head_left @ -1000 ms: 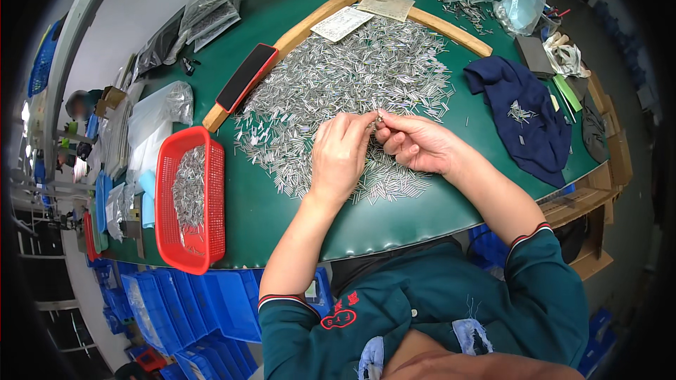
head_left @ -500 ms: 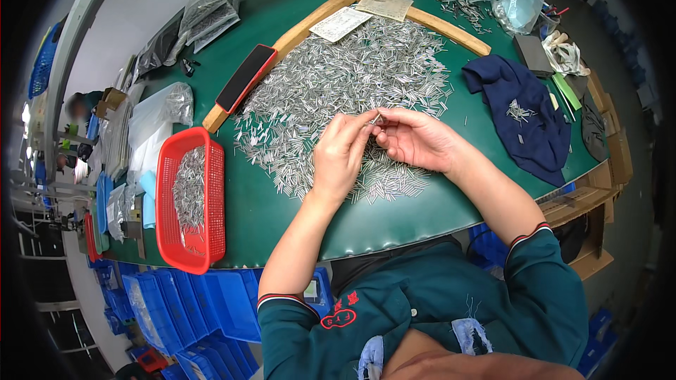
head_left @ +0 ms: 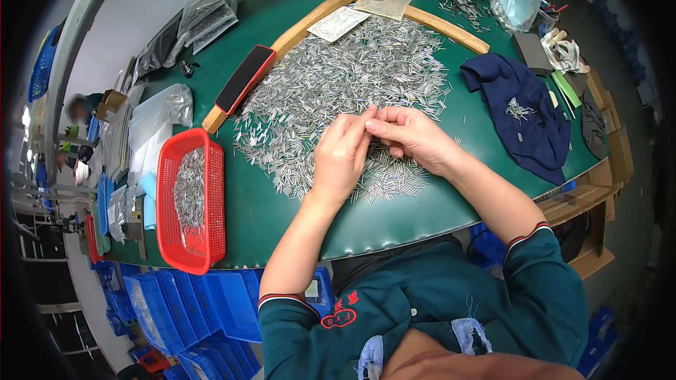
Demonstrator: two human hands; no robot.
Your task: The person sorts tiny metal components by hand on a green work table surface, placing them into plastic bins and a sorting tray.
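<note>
A broad heap of small, shiny metal pins (head_left: 352, 70) covers the middle of the green table. Over its near part my two hands meet at the fingertips. My left hand (head_left: 341, 158) is closed in a pinch, thumb against fingers, around metal pins that the fingers now largely cover. My right hand (head_left: 415, 139) presses its thumb and curled fingers together against the left fingertips; what lies inside its grip is hidden. Left of the heap stands a red plastic basket (head_left: 217, 204) partly filled with similar pins.
Wooden bars (head_left: 310, 26) edge the heap at the back, with paper slips (head_left: 339, 24) on them. A black-and-red block (head_left: 246, 79) leans at the left bar. Dark blue cloth (head_left: 524, 98) bearing a few pins lies right. Plastic bags (head_left: 517, 3) sit far right; blue bins (head_left: 232, 302) stand below the table.
My right hand has turned and closed its fingers over the left fingertips, covering the pins that showed between them. The left hand has stayed nearly in place.
</note>
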